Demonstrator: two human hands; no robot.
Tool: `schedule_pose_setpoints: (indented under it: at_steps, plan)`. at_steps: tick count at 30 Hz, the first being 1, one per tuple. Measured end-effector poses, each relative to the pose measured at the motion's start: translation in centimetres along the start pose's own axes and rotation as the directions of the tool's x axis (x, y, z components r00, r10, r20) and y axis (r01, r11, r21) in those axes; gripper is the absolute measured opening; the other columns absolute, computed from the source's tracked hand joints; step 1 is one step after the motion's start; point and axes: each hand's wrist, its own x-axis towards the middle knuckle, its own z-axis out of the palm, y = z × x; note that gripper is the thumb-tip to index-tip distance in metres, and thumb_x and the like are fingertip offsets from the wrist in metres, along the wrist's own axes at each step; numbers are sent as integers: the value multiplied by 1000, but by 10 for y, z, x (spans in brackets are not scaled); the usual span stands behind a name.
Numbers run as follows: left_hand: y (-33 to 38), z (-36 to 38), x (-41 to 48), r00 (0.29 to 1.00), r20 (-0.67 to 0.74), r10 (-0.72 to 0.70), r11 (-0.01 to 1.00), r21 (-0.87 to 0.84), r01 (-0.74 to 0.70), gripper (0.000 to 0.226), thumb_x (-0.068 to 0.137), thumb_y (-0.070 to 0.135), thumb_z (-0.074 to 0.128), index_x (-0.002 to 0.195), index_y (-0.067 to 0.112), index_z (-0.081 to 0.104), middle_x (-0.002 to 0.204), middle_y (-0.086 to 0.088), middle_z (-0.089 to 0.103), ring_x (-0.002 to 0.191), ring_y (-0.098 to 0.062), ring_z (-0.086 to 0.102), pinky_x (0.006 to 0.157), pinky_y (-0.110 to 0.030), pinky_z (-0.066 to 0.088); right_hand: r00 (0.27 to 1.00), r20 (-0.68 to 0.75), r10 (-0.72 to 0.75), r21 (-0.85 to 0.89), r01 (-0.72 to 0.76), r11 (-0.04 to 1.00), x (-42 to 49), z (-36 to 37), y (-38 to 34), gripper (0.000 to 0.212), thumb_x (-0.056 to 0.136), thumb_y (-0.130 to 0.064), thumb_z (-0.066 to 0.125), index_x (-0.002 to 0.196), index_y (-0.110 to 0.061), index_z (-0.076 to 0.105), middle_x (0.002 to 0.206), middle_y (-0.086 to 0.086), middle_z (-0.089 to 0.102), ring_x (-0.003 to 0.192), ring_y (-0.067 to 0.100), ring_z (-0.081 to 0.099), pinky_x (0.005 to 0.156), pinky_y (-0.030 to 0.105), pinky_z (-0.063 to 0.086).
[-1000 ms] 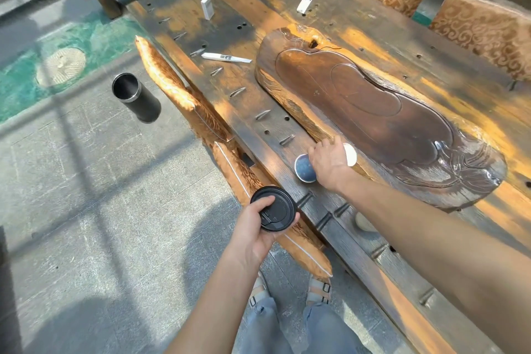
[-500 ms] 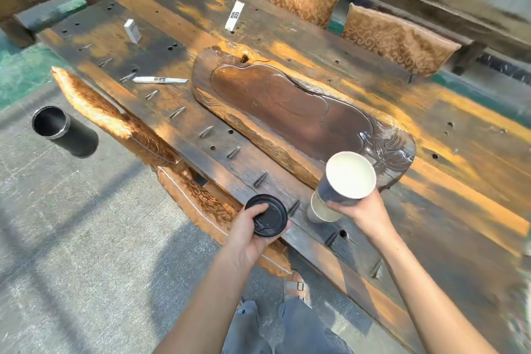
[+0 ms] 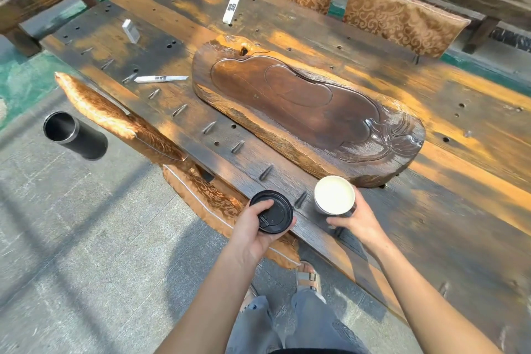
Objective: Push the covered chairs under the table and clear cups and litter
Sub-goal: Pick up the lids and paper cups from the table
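Lowered since a moment ago, the open cup [image 3: 334, 195] is down at the worktop [image 3: 431, 238]; right hand [image 3: 357, 221] curls round its side; left hand [image 3: 253, 231] grips a lidded cup [image 3: 271, 211] just beside, probably gathering both for binning; a wrapper [image 3: 161, 78] lies well beyond.

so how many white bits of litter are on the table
3. A small white box near the far left end of the table; a long white packet by the far edge; a second packet left of the wooden tray. More may lie out of view.
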Motion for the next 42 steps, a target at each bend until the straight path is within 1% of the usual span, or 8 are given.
schedule_pose_setpoints:
  at_steps: [4, 8, 11, 15, 20, 27, 34, 42]
  plan:
    - [3, 1, 2, 1000, -4, 5, 1000, -16, -5, 38, 88, -1, 68, 125, -1, 60, 114, -30, 70, 99, -49, 69, 78, -60, 59, 1000, -14, -24, 29, 25, 999, -8, -5, -2, 118, 61, 17, 85, 151, -38, 33, 151, -19, 40, 144, 14, 34, 114, 26, 29]
    - [1, 4, 6, 1000, -8, -3, 999, -38, 3, 39, 86, -2, 69, 124, 0, 61, 108, -31, 73, 100, -49, 69, 79, -59, 59, 982, -122, -141, -156, 122, 980, -13, -17, -10, 124, 63, -2, 93, 155, -47, 23, 162, -15, 27, 150, 10, 24, 122, 39, 19]
    - [-1, 9, 8, 1000, -7, 2, 999, -38, -2, 40, 86, -3, 69, 125, 0, 60, 104, -30, 74, 97, -48, 71, 79, -58, 59, 952, -61, -300, -442, 243, 863, -7, -18, -17, 122, 60, -23, 97, 155, -47, 24, 166, -12, 16, 155, 17, 14, 122, 51, 19]
    - [-1, 16, 8, 1000, -13, 6, 999, -51, -6, 39, 86, -2, 69, 123, -2, 59, 102, -32, 73, 86, -48, 74, 78, -57, 59, 958, 105, -265, -728, 256, 636, 7, 0, -26, 125, 60, -49, 93, 155, -55, 12, 169, -7, -1, 157, 29, -2, 117, 61, 21]
    - [11, 16, -1, 999, -27, 42, 991, -127, -45, 40, 87, -2, 68, 126, 1, 59, 117, -32, 68, 83, -47, 74, 75, -57, 59, 952, 135, -275, -856, 252, 451, 24, 20, -30, 94, 71, -38, 89, 149, -36, 37, 160, 11, 28, 137, 40, 31, 102, 59, 48]
    - [37, 5, -14, 998, -19, 66, 983, -171, -69, 41, 88, -1, 67, 128, 1, 58, 118, -30, 68, 95, -47, 71, 72, -56, 60, 964, 105, -243, -932, 181, 313, 34, 31, -43, 90, 74, -47, 82, 149, -33, 36, 146, 12, 39, 120, 38, 43, 93, 46, 52]
    - [97, -45, -13, 997, 51, 63, 978, -204, -52, 41, 84, -1, 71, 123, 0, 61, 108, -30, 73, 92, -47, 73, 72, -57, 60, 991, -101, -86, -909, -57, 413, 22, 47, -58, 86, 79, -48, 78, 148, -39, 28, 139, 9, 34, 121, 40, 42, 85, 49, 53]
    - [215, -147, -33, 990, 90, 110, 978, -188, -91, 37, 88, -1, 66, 125, -1, 61, 115, -32, 69, 97, -49, 69, 72, -58, 60, 931, -264, -253, -782, -53, 621, 14, 197, -124, 86, 69, -45, 88, 138, -37, 37, 133, 15, 45, 124, 42, 47, 90, 57, 52]
